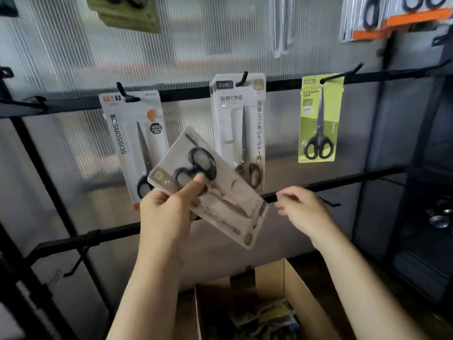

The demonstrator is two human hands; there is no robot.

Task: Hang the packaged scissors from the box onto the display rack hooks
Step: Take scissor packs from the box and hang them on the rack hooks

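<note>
Head view: left hand (169,212) around tilted scissors pack (208,187)

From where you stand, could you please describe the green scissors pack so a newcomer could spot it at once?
Find the black horizontal rack bar crossing the ribbed translucent wall. Three hooks on it hold packs; take the rightmost. That lime-green card pack with black-handled scissors is the only green one, beside two white packs.

A ribbed translucent panel (186,45) backs everything; round metal items (440,217) sit right.
</note>
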